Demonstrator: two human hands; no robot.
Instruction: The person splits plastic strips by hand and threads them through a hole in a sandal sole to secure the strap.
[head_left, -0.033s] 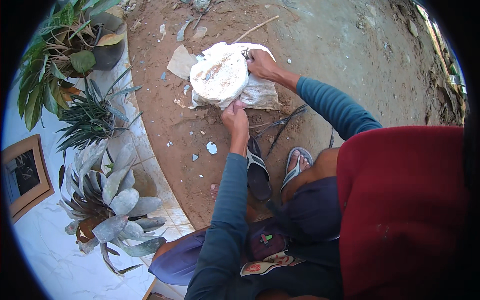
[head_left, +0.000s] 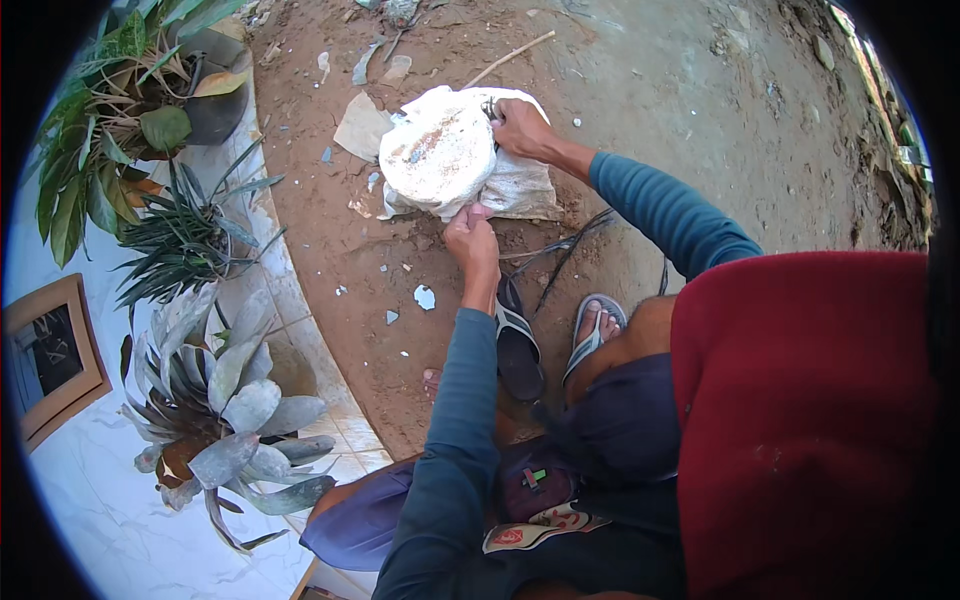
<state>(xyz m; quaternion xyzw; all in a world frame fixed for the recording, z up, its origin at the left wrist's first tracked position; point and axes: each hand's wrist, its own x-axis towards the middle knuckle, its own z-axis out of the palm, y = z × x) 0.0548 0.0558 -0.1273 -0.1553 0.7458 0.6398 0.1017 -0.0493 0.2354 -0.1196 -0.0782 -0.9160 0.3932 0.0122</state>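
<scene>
A round, white, rough-topped block (head_left: pixel 437 160) with a brownish smear rests on a pale, dirty sack (head_left: pixel 522 190) on the ground. My left hand (head_left: pixel 472 240) is closed at the block's near edge, thumb and fingers pinched together where block and sack meet. What is between those fingertips is hidden. On the far right side of the block, my right hand (head_left: pixel 522 130) is closed too, its fingertips against the rim. Something small and dark shows at those fingertips, too small to name.
Potted plants (head_left: pixel 190 235) stand along a tiled ledge (head_left: pixel 300 310) on the left, beside a framed picture (head_left: pixel 50 340). A thin stick (head_left: pixel 512 58) lies beyond the sack. Dark strips (head_left: pixel 570 250) and a sandal (head_left: pixel 518 365) are near my feet. Small white shards (head_left: pixel 424 297) dot the soil.
</scene>
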